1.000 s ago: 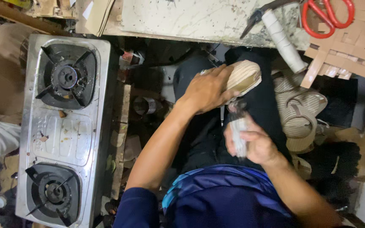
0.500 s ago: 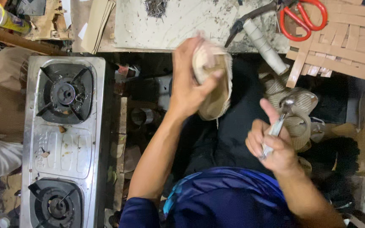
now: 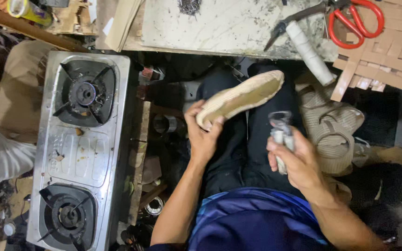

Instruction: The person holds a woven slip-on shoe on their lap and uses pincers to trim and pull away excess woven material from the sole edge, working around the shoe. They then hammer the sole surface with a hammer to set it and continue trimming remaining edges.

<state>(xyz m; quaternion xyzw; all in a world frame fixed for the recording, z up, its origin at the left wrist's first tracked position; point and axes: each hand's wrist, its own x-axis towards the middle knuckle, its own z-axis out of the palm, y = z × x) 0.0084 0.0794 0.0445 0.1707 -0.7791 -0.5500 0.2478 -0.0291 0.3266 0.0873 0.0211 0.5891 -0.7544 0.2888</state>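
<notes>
My left hand (image 3: 204,135) grips one end of a beige woven shoe (image 3: 243,96), which lies on its side over my dark-trousered lap with its sole edge turned toward me. My right hand (image 3: 293,161) is closed around a metal tool (image 3: 281,129) with light handles, its jaws pointing up toward the shoe. The tool's tip sits just below the shoe, a short gap apart from it.
A two-burner steel gas stove (image 3: 77,148) stands to my left. Ahead is a worn white board (image 3: 224,23) with red-handled scissors (image 3: 352,21), a white roll (image 3: 309,52) and wooden strips (image 3: 382,60). More beige shoes (image 3: 331,130) lie at my right.
My left hand has brought the shoe down from the raised position and laid it sideways over my lap. My right hand moved left, closer to the shoe.
</notes>
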